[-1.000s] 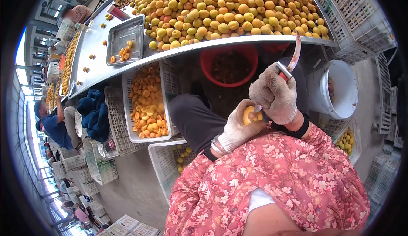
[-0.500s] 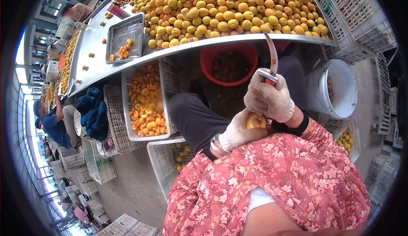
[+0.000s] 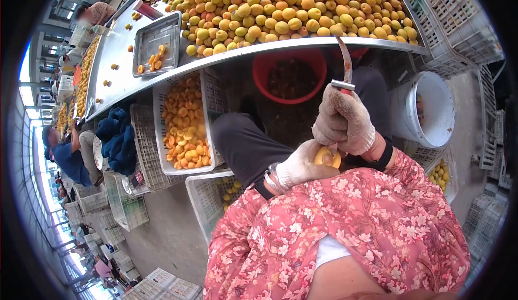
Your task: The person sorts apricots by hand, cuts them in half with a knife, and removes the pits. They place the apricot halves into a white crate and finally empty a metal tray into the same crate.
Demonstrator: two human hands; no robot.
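In a pale glove, my left hand [image 3: 304, 166] is closed around a cut apricot half [image 3: 327, 158], its inner face showing with what looks like the pit. My right hand [image 3: 343, 120], also gloved, touches it from above and grips a curved knife [image 3: 346, 65] whose blade points up toward the table edge. Whole apricots [image 3: 280, 14] are heaped on the metal table [image 3: 237, 56]. A metal tray [image 3: 156, 43] there holds a few apricot halves. Left of my knees, a white crate [image 3: 162, 122] contains many halves.
A red basin [image 3: 290, 99] with dark contents is under the table. A white bucket [image 3: 431, 111] stands at the right. Below the halves sits another crate [image 3: 197, 197] with whole fruit. Stacked crates [image 3: 450, 16] rise at upper right; a seated person [image 3: 73, 157] is at left.
My right hand has turned slightly, and the knife is more upright. The cut face of the apricot in my left hand shows more fully. The view has shifted a little.
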